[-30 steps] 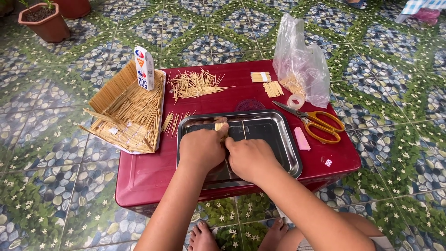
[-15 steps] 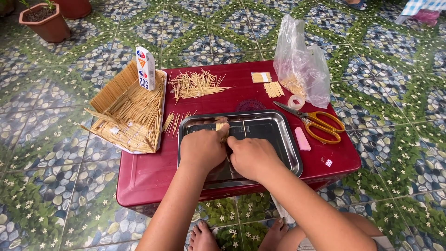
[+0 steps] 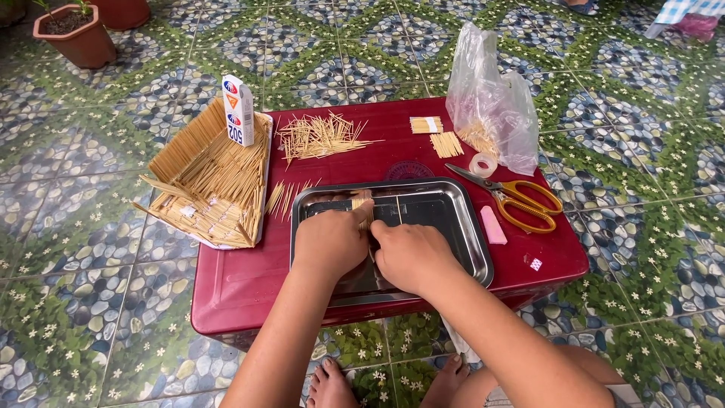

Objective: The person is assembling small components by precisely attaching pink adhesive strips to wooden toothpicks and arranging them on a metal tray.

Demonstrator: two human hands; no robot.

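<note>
Nearest me, my left hand (image 3: 330,243) and right hand (image 3: 411,255) sit together over the steel tray (image 3: 468,230), pinching a small bundle of sticks (image 3: 362,205) at the tray's far edge; both hands hide most of it. Right of the tray lie a pink eraser (image 3: 493,224) and yellow scissors (image 3: 521,199). Left stands a stick-built box (image 3: 208,181). Beyond the tray, loose sticks (image 3: 317,137) and a plastic bag (image 3: 491,106).
</note>
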